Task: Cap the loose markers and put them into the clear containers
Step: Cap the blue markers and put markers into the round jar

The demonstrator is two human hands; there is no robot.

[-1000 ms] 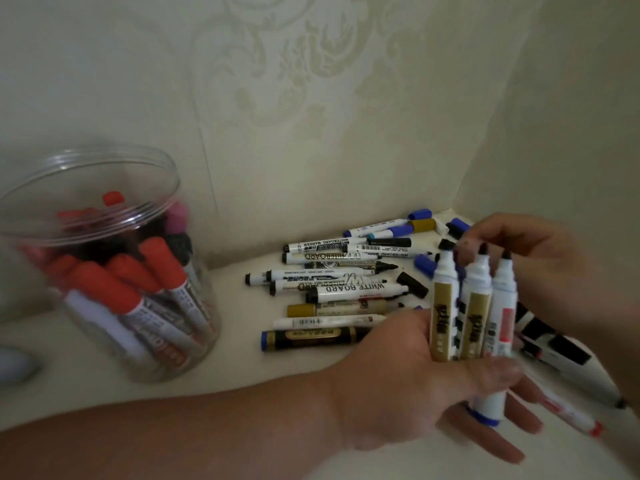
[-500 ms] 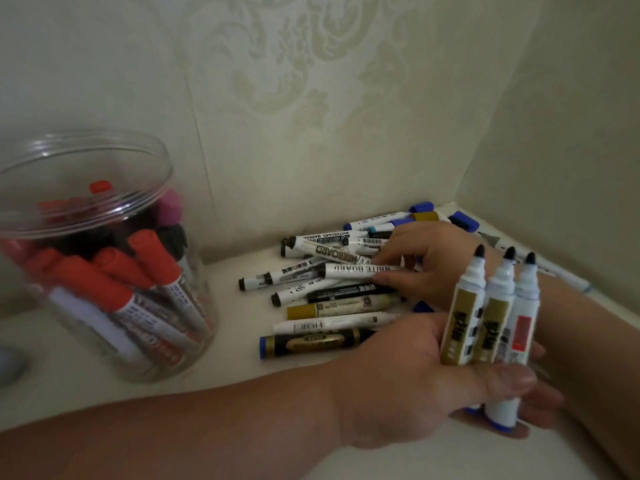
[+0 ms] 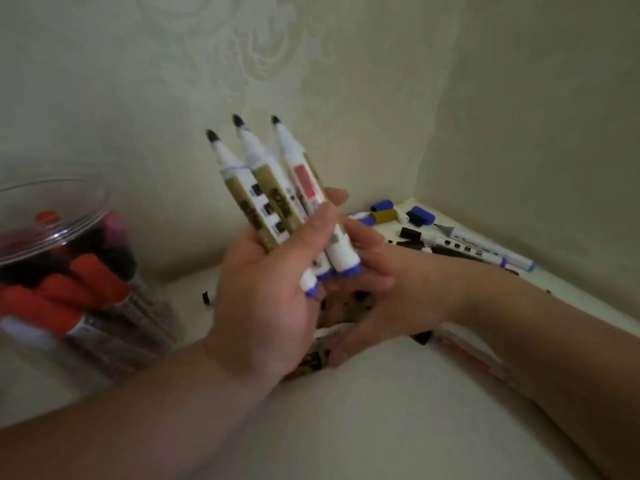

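Now our left hand [image 3: 263, 299] is clamped round three uncapped markers [image 3: 273, 199], tips up and leaning left, raised over the bench [image 3: 381, 410]. Our right hand [image 3: 388, 299] lies low among the loose markers [image 3: 464, 247]; gripping or not, we cannot tell. Caps [image 3: 382, 205] sit in the far corner, and the clear jar [image 3: 149, 327] at left holds red-capped markers. Best, we judge: pick a matching cap, press it straight on till it seats, keep tips off skin. Labels are gold with black blocks, one with a red patch; the writing is too blurred to read.
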